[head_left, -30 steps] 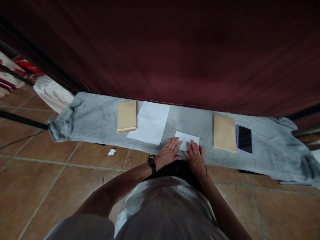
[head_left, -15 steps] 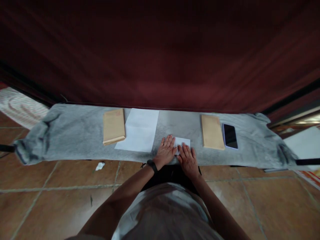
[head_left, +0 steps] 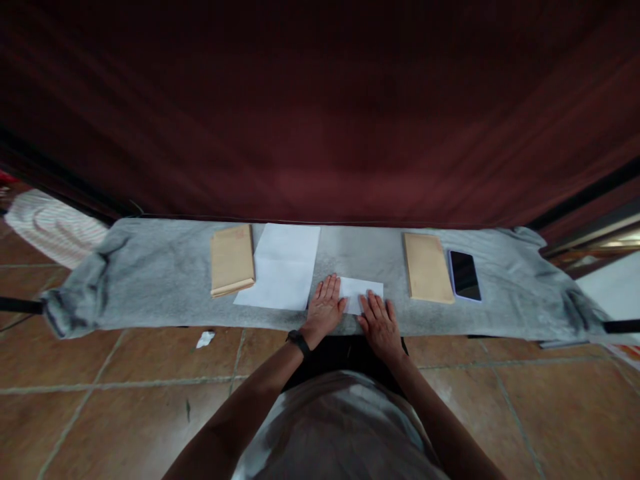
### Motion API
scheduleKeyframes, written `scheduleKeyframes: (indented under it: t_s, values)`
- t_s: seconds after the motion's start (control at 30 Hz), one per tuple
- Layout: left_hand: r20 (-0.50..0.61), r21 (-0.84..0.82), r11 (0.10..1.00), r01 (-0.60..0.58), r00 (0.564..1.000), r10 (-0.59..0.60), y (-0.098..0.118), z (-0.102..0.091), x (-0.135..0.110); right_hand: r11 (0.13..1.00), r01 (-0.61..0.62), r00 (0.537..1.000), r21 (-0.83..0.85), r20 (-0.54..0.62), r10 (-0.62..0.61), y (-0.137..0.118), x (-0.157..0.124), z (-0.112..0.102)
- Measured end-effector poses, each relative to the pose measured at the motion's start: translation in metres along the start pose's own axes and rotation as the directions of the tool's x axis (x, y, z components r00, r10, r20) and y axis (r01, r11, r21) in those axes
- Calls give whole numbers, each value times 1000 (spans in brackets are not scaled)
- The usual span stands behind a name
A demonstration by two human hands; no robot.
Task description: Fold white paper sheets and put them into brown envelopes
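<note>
A small folded white paper (head_left: 354, 288) lies flat near the front edge of the grey cloth. My left hand (head_left: 325, 305) rests flat on its left end, fingers stretched out and pointing away from me. On its right part lies my right hand (head_left: 380, 321), palm down with fingers extended. Between the hands the middle of the paper shows; its ends are partly covered. Just left of my left hand is a larger white sheet (head_left: 287, 267) with faint creases.
A stack of brown envelopes (head_left: 233, 261) overlaps the large sheet's left side. To the right lie another brown envelope stack (head_left: 427, 268) and a phone (head_left: 465, 275). The grey cloth (head_left: 155, 280) covers a narrow table against a dark red curtain (head_left: 320, 133).
My left hand has slid left along the folded paper, so more of it shows between my hands. The whole view has shifted slightly.
</note>
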State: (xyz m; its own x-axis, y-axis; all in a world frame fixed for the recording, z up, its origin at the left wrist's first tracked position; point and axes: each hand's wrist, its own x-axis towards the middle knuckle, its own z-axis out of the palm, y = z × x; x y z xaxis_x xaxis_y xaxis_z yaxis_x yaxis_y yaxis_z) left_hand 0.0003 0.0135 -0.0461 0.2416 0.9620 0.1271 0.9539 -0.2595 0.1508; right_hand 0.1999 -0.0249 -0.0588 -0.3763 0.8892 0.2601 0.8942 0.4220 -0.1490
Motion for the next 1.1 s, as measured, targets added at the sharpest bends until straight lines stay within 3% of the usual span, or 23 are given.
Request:
scheduleKeyframes:
  t_s: [0.2,0.47,0.7,0.87,1.1]
  values:
    - [-5,-8,1000,0,1000,0,-1,2,0,993,-88,996,77,3,88,13,20,-1]
    - [-34,-19,1000,-8,999,7,-1,2,2,992,-120,992,39,35,119,26,48,1]
    - [-35,-10,1000,-23,999,22,-2,2,1,974,-222,974,43,45,220,35,72,-5]
    - [-26,-6,1000,-25,999,25,-2,1,-1,979,-201,976,36,94,196,39,88,-11]
    - [-11,13,999,-34,999,34,-2,2,-3,983,-182,983,24,32,182,38,91,-8]
